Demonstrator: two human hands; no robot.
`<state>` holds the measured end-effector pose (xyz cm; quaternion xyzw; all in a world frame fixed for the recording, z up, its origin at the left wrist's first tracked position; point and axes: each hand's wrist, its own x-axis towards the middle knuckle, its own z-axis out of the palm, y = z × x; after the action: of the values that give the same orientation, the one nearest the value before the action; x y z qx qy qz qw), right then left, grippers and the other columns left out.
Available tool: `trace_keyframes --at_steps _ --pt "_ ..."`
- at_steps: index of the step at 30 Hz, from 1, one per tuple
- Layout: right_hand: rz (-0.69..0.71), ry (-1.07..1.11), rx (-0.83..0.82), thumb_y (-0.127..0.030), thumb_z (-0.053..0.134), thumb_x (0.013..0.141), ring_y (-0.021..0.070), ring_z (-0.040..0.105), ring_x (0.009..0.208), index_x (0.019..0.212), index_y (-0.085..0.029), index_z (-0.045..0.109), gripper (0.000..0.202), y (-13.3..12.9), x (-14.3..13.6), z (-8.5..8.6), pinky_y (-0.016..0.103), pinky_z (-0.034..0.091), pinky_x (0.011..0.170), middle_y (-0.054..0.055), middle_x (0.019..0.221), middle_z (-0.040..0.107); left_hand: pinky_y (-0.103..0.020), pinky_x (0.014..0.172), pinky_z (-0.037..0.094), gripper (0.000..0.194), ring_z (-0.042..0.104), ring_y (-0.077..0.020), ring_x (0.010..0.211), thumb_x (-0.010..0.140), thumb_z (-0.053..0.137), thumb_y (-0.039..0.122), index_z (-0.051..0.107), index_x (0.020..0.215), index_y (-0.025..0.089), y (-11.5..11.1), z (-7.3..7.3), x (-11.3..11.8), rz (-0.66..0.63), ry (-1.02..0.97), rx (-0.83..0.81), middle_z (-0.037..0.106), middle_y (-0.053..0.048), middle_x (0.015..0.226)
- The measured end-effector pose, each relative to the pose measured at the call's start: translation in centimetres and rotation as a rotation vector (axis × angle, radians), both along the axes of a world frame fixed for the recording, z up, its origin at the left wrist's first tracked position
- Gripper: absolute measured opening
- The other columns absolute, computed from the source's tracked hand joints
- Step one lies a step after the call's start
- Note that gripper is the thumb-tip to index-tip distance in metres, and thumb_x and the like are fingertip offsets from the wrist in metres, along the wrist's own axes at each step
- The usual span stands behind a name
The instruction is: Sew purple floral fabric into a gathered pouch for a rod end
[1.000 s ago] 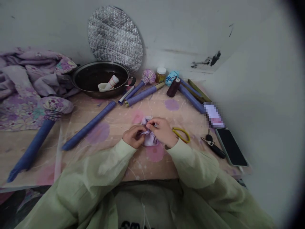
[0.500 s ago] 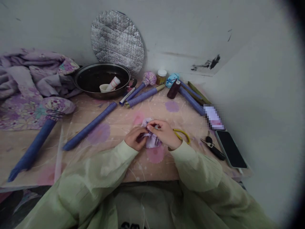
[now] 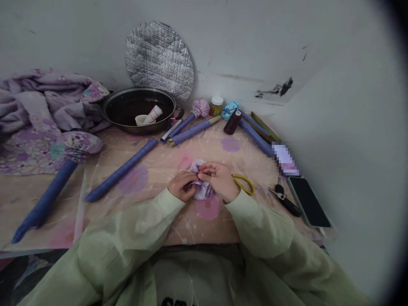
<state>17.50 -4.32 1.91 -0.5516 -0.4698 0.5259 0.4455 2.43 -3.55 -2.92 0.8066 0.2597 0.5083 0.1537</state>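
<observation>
Patterned surface (image 3: pixel 180 225) is carrying everything. Floral cloth heap (image 3: pixel 28 108) is sitting just left of the black pan (image 3: pixel 124 106). Silver round mat (image 3: pixel 159 59) is leaning behind the pan. Blue stick with a floral head (image 3: pixel 46 199) is lying front-left of the pan; plain blue stick (image 3: pixel 123 170) is slanting in front of it. Dark-screened phone (image 3: pixel 310 202) is resting well to the pan's right. Front-right of the pan, my hands are meeting: left hand (image 3: pixel 181 185) is pinching a bunched lilac cloth piece (image 3: pixel 202 194), fingers curled nearly closed; right hand (image 3: pixel 220 180) is gripping the same piece, thumb against forefinger. Anything finer between the fingertips is staying too small to tell. Yellow loop (image 3: pixel 245 184) is lying farther right of the pan. White cup (image 3: pixel 139 120) is sitting inside the pan.
</observation>
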Motion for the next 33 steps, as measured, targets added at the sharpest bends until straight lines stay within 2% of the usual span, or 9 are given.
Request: trace_keyframes --at_steps 10,15,19,22,24,26,28,31,33 --pt "0.012 0.079 -0.089 -0.019 0.071 0.05 0.009 0.057 0.054 0.067 -0.016 0.06 0.021 0.8 0.2 -0.3 0.025 0.047 0.06 -0.003 0.057 0.064 -0.028 0.062 0.052 0.016 0.062 -0.0156 0.066 0.068 0.047 0.011 0.059 0.076 0.017 0.2 0.1 0.2 -0.059 0.06 0.056 0.067 -0.005 0.07" --pt "0.058 0.059 -0.068 -0.022 0.072 0.054 0.0115 0.062 0.061 0.082 -0.016 0.066 0.029 1.2 1.1 0.2 0.028 0.049 0.065 0.001 0.067 0.069 -0.03 0.067 0.052 0.016 0.063 -0.0173 0.073 0.07 0.05 0.012 0.06 0.081 0.017 -0.1 0.3 0.0 -0.035 0.03 -0.01 0.068 -0.007 0.075" --pt "-0.127 -0.133 0.151 -0.033 0.067 0.065 0.0147 0.062 0.067 0.073 -0.015 0.068 0.019 0.8 2.5 1.0 0.028 0.048 0.066 0.004 0.072 0.07 -0.032 0.072 0.051 0.016 0.063 -0.0182 0.077 0.069 0.053 0.015 0.061 0.082 0.017 -0.2 0.4 -0.2 -0.017 0.037 -0.083 0.068 -0.007 0.079" --pt "-0.285 -0.248 0.221 -0.041 0.064 0.069 0.0133 0.056 0.053 0.061 -0.015 0.065 0.027 -0.6 3.6 2.0 0.026 0.044 0.054 0.002 0.054 0.063 -0.034 0.073 0.05 0.016 0.062 -0.0197 0.079 0.071 0.055 0.022 0.061 0.084 0.016 -0.2 0.8 -0.8 -0.013 0.009 -0.112 0.068 -0.009 0.082" --pt "-0.301 -0.3 0.207 -0.045 0.06 0.074 0.0113 0.049 0.043 0.05 -0.016 0.059 0.038 -2.0 3.7 2.5 0.025 0.039 0.047 -0.001 0.043 0.053 -0.033 0.07 0.05 0.017 0.061 -0.0191 0.077 0.074 0.054 0.026 0.062 0.085 0.016 -0.2 1.4 -1.3 0.033 -0.036 -0.145 0.067 -0.009 0.081" --pt "-0.177 -0.293 0.173 -0.047 0.05 0.081 0.0125 0.051 0.043 0.053 -0.017 0.061 0.042 -3.6 3.2 3.0 0.025 0.04 0.047 0.001 0.044 0.055 -0.031 0.065 0.049 0.015 0.059 -0.017 0.071 0.078 0.051 0.025 0.062 0.084 0.016 -0.3 2.5 -1.6 0.121 -0.091 -0.191 0.066 -0.008 0.077" --pt "0.02 -0.287 0.205 -0.043 0.044 0.085 0.0154 0.059 0.059 0.069 -0.018 0.067 0.038 -5.2 1.8 3.3 0.027 0.045 0.057 0.004 0.061 0.065 -0.029 0.062 0.048 0.014 0.058 -0.0153 0.066 0.081 0.049 0.022 0.061 0.081 0.015 -0.7 3.9 -1.7 0.192 -0.151 -0.213 0.064 -0.006 0.07" --pt "0.245 -0.284 0.29 -0.036 0.053 0.082 0.0185 0.062 0.084 0.096 -0.021 0.067 0.025 -7.3 -1.2 3.5 0.029 0.048 0.073 0.007 0.094 0.068 -0.029 0.065 0.048 0.013 0.059 -0.0153 0.069 0.082 0.049 0.019 0.062 0.08 0.014 -1.9 6.3 -1.2 0.174 -0.2 -0.221 0.063 -0.006 0.071" --pt "0.381 -0.222 0.291 -0.035 0.061 0.077 0.0177 0.061 0.078 0.093 -0.021 0.067 0.023 -8.2 -3.2 3.3 0.027 0.049 0.067 0.006 0.093 0.067 -0.028 0.065 0.048 0.013 0.059 -0.015 0.07 0.082 0.049 0.018 0.062 0.082 0.015 -2.8 7.6 -0.7 0.15 -0.226 -0.228 0.063 -0.006 0.072"
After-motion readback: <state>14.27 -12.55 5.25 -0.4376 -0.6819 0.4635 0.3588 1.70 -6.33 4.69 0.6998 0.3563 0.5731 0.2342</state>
